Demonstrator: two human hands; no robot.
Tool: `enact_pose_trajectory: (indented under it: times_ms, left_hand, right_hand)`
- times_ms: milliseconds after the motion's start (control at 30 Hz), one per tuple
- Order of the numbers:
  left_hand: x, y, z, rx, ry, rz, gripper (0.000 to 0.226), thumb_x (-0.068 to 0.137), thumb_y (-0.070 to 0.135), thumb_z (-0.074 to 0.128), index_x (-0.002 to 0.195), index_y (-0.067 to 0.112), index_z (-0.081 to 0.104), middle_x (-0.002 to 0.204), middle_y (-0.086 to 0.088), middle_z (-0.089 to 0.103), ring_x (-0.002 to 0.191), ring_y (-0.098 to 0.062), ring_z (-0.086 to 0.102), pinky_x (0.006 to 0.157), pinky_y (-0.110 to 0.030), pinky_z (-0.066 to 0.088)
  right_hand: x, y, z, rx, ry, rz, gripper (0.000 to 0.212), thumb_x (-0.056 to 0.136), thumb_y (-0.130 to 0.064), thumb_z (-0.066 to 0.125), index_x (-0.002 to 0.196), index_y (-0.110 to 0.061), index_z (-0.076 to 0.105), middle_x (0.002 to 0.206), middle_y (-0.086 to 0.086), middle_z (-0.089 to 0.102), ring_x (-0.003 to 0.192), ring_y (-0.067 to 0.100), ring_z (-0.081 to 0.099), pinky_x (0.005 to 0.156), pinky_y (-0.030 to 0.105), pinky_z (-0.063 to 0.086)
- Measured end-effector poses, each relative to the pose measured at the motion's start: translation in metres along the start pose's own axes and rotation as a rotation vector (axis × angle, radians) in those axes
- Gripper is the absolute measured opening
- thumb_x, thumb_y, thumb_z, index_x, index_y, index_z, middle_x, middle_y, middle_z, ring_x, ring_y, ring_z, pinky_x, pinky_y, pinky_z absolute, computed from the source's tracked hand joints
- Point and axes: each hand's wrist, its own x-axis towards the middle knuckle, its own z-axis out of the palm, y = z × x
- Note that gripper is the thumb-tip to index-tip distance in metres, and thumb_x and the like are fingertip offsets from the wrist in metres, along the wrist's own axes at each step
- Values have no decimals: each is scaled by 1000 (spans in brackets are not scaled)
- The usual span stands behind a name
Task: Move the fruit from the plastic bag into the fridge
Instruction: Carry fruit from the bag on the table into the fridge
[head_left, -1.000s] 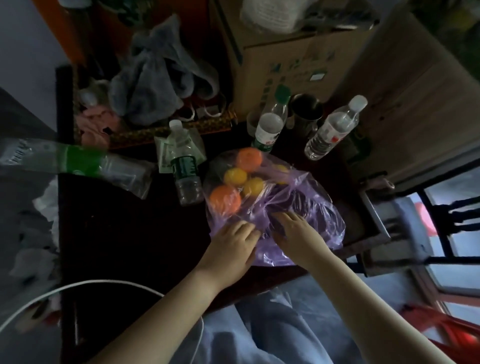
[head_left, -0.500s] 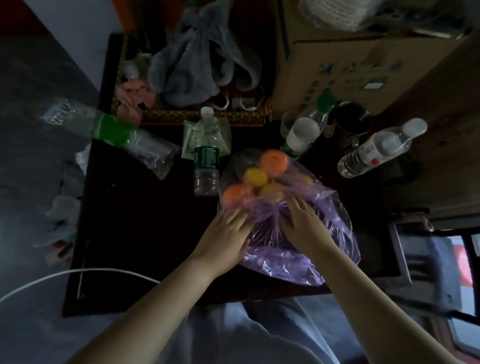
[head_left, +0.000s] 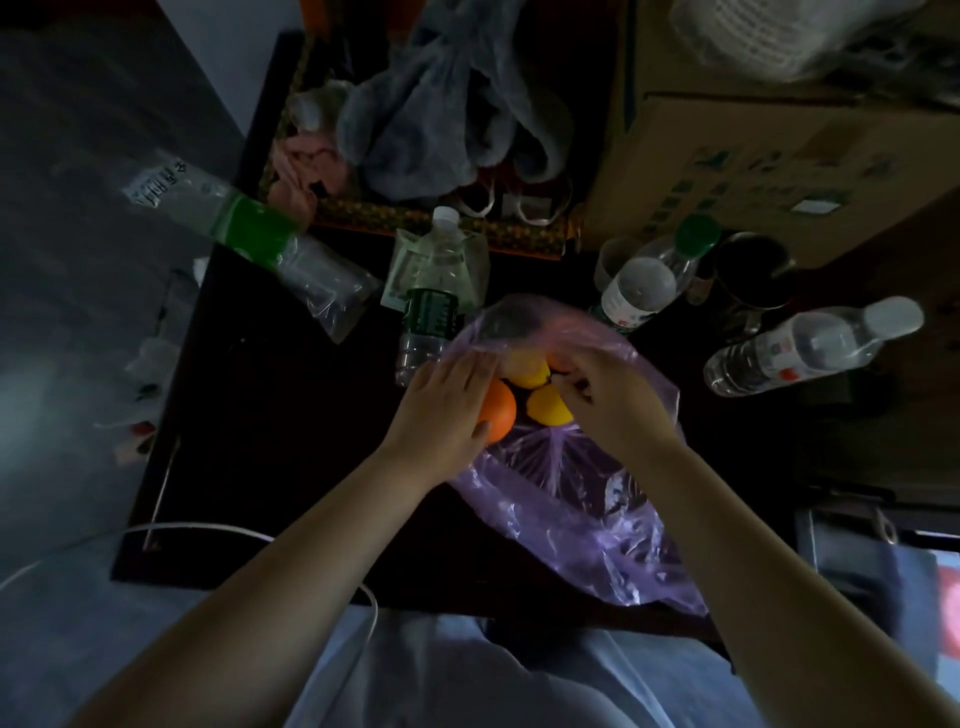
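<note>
Inside the purple bag (head_left: 571, 519), left fingers (head_left: 467, 366) cup an orange (head_left: 500, 410) beside yellow fruit (head_left: 527, 373); right fingers (head_left: 582, 370): hold unclear.

The scene is dimly lit; a pale bluish patch is seen on the floor (head_left: 36, 395) at left. The table (head_left: 291, 415) is lost in shadow, and the edges are bent by wide-angle distortion.

One view, head-worn and wide-angle. Looks forward and steeply down onto the dark desk (head_left: 270, 441). Set close over the near edge, with the wearer's lap (head_left: 467, 675) at the bottom of frame. Centres on the plastic bag (head_left: 571, 519), left hand (head_left: 441, 410) and right hand (head_left: 613, 405). Reaches the far edge, up to the cardboard box (head_left: 779, 171), and past the left edge to the floor (head_left: 78, 312). Right edge too dark to trace.
</note>
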Motion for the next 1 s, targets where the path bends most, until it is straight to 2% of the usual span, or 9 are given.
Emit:
enact_pose_trajectory:
  times_ms: [100, 200, 267, 333, 467, 600, 700, 833, 1000]
  left_hand:
    - [7, 1, -1, -21, 63, 10, 72, 84, 40, 56, 144, 7, 32, 140, -14, 45, 126, -33, 46, 100, -45, 39]
    - [12, 1, -1, -61, 140, 35, 69, 82, 42, 53, 141, 9, 37, 136, -13, 48, 121, -32, 49, 96, -44, 41]
    - [14, 2, 0, -69, 187, 60, 72, 81, 44, 58, 141, 11, 36, 137, -11, 45, 124, -30, 46, 99, -43, 40]
    - [14, 3, 2, -74, 188, 65, 76, 81, 50, 60, 142, 14, 33, 141, -11, 40, 129, -29, 41, 103, -42, 36]
    - [20, 0, 8, -50, 76, 34, 95, 76, 69, 46, 148, 11, 22, 151, -14, 28, 138, -32, 29, 110, -47, 28]
    - [32, -8, 15, -96, -56, 18, 116, 70, 73, 56, 151, 12, -1, 158, -12, 8, 145, -28, 7, 116, -44, 10]
    - [40, -13, 20, -153, -113, 9, 124, 65, 72, 63, 150, 14, -8, 159, -10, 1, 146, -25, 2, 117, -40, 6]
    - [43, -11, 24, -162, -149, 44, 125, 65, 67, 68, 150, 16, -7, 159, -9, -1, 146, -25, 3, 117, -39, 6]
    - [38, -6, 28, -214, -165, 28, 123, 67, 63, 70, 150, 19, -8, 159, -7, -3, 145, -26, 9, 114, -41, 19]
  right_hand:
    - [-4, -2, -9, 33, 187, -166, 23, 93, -27, 55, 111, -19, 66, 106, -3, 67, 92, 16, 64, 65, 24, 47]
    - [-13, 7, -8, -7, 368, -297, 31, 92, -23, 55, 118, -10, 63, 120, 8, 60, 112, 23, 54, 91, 29, 45]
    - [-17, 15, -3, -80, 315, -317, 45, 92, -29, 53, 133, -9, 50, 135, 13, 48, 129, 28, 41, 108, 35, 34]
    - [-19, 22, 4, -174, 224, -304, 61, 92, -39, 50, 144, -12, 32, 149, 14, 31, 142, 28, 21, 116, 38, 19]
    - [-8, 35, 19, -275, 21, -253, 77, 91, -56, 39, 150, -13, 14, 157, 13, 8, 146, 28, 4, 117, 45, 15]
    - [13, 49, 21, -255, -119, -159, 82, 88, -64, 23, 151, -16, 3, 159, 3, -4, 145, 17, -10, 115, 31, -1]
    - [26, 56, 22, -235, -174, -141, 82, 87, -66, 17, 151, -18, 0, 159, 0, -6, 145, 14, -11, 116, 33, 4]
    - [38, 57, 27, -160, -190, -141, 79, 89, -62, 25, 151, -18, 4, 160, 1, -1, 146, 17, -2, 116, 37, 17]
    - [41, 54, 26, -111, -152, -127, 70, 93, -51, 41, 149, -18, 19, 156, 5, 16, 143, 24, 14, 112, 37, 23]
